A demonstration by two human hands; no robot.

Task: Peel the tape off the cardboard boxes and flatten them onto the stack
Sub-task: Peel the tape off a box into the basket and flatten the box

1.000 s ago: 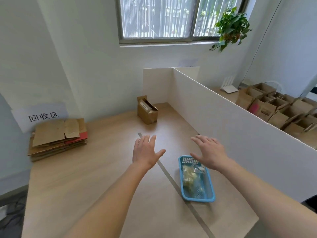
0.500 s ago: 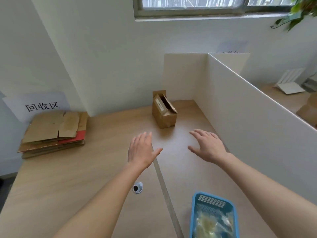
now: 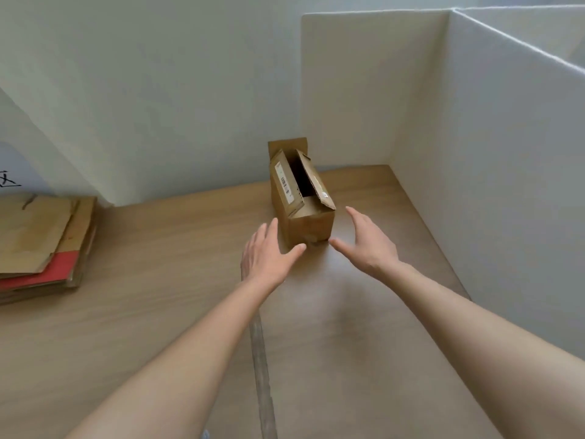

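Note:
A small brown cardboard box (image 3: 308, 224) stands upright on the wooden table (image 3: 158, 312) near the back corner, its top flaps partly open and a white label on the left flap. My left hand (image 3: 269, 256) hovers at its near left side, fingers straight, thumb tip close to the box's lower front edge. My right hand (image 3: 368, 243) reaches in at its near right side, fingers spread and holding nothing. A stack of flattened cardboard (image 3: 41, 245), with a red sheet in it, lies at the far left of the table.
A white partition (image 3: 506, 153) walls the table's right side and back right corner. The white wall runs behind the box. A grey seam strip (image 3: 262, 369) runs along the table toward me. Part of a paper sign (image 3: 9, 182) shows on the left wall.
Both hands have moved forward to flank the box, and the view has closed in and tilted down. The blue basket and the window have left the view.

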